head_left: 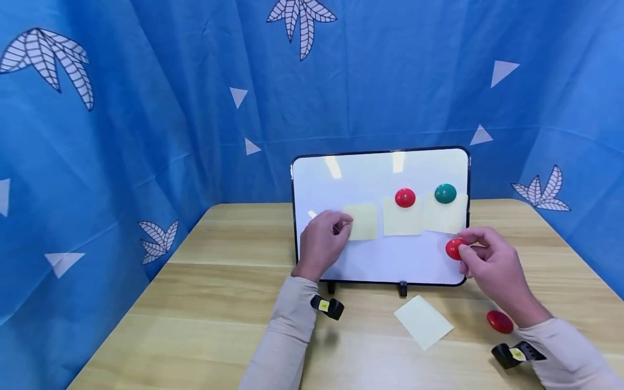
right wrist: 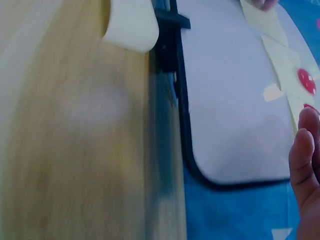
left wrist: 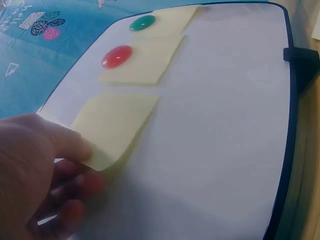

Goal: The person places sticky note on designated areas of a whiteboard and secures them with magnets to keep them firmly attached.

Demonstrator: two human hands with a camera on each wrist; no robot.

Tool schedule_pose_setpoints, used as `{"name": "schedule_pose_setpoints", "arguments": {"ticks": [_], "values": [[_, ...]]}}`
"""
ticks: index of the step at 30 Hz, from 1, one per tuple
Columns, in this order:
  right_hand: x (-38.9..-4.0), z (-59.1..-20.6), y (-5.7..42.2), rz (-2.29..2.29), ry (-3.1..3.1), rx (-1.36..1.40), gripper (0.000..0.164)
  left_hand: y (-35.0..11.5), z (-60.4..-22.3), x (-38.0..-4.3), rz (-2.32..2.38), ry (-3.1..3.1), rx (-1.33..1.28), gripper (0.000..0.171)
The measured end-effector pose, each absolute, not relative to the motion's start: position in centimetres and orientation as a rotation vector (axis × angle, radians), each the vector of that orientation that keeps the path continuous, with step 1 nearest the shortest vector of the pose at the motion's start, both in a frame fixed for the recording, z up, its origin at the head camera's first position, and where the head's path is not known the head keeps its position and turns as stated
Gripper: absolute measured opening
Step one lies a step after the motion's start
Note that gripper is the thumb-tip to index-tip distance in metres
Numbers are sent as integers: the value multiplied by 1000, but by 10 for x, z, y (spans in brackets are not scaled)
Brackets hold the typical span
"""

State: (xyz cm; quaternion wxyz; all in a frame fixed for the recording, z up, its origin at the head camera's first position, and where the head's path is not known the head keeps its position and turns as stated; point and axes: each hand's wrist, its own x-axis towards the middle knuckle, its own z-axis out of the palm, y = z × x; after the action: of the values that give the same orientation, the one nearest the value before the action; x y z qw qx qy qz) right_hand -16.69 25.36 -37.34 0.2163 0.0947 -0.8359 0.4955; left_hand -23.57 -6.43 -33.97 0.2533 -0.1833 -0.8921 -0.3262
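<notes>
Left hand (head_left: pixel 323 241) pinches note (head_left: pixel 365 222) at left edge, sides roughly parallel to board (head_left: pixel 390 260); right hand (head_left: pixel 497 266) pinches red magnet (head_left: pixel 453 249) near board's lower-right corner.

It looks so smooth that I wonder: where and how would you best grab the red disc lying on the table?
Pinch the red disc by opposite rims, likely from above and its left: its rounded top faces up, and the right sleeve crowds its right.

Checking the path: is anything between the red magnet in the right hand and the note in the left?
Nothing visible: bare whiteboard shows between the red magnet and the held note, below two pinned notes.
</notes>
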Motion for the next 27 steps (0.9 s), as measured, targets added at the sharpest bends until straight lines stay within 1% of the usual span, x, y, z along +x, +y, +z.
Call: {"name": "schedule_pose_setpoints", "arguments": {"ticks": [3, 8, 16, 22, 27], "values": [[-169, -371, 246, 1330, -2329, 301, 28, -63, -342, -237, -855, -2416, -504, 13], [-173, -364, 237, 1272, -2342, 384, 25, -60, -343, -240, -768, -2372, -520, 12], [-183, -357, 222, 1261, -2311, 440, 23, -60, -346, -241, -675, -2338, -505, 12], [-189, -352, 207, 1262, -2285, 501, 25, -62, -347, -238, -649, -2363, -490, 13], [-193, -346, 198, 1244, -2251, 481, 28, -61, -347, -238, -627, -2349, -509, 14]]}}
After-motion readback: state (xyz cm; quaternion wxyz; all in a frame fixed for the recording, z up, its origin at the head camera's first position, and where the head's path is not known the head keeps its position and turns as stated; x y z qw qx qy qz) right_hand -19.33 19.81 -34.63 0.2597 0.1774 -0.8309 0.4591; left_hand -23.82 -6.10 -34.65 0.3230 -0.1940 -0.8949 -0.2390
